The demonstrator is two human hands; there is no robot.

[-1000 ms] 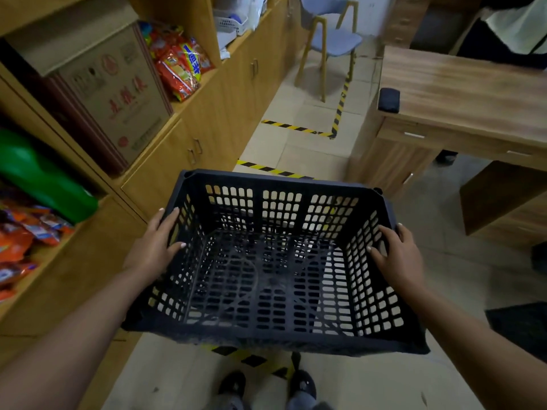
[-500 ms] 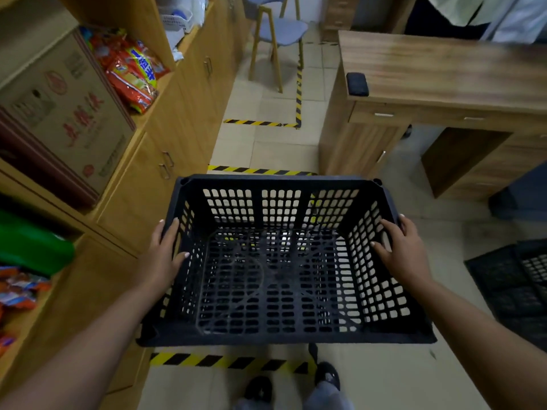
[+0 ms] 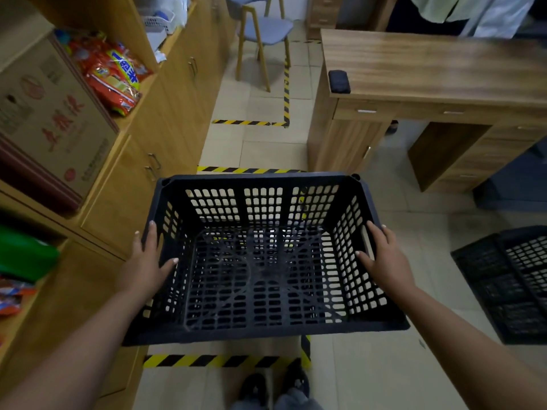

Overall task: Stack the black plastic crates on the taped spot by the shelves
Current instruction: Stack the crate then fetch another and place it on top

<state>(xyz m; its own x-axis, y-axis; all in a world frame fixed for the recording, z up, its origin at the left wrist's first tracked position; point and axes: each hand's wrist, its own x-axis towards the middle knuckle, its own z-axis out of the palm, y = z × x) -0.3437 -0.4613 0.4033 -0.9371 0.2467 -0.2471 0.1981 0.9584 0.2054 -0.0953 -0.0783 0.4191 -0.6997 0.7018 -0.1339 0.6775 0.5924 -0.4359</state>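
Note:
I hold an empty black plastic crate point(image 3: 263, 255) level in front of me, above the floor. My left hand point(image 3: 146, 263) grips its left rim, thumb inside the wall. My right hand point(image 3: 381, 255) grips the right rim the same way. Below the crate, yellow-black tape point(image 3: 207, 360) marks a rectangle on the tiles beside the wooden shelves point(image 3: 154, 137); its far strip point(image 3: 251, 170) shows past the crate's rim. More black crates point(image 3: 509, 279) lie on the floor at the right edge.
A wooden desk point(image 3: 429, 75) stands at the right, a dark pad point(image 3: 339, 81) on its corner. A blue chair point(image 3: 263, 34) is farther back. Snack bags point(image 3: 115, 72) and a cardboard box point(image 3: 50, 119) fill the shelves. My shoes point(image 3: 275, 386) stand just behind the near tape.
The view has tilted down and right. The crate now hangs squarely over the taped rectangle, the near tape strip shows fully, and the crates on the right have come into view.

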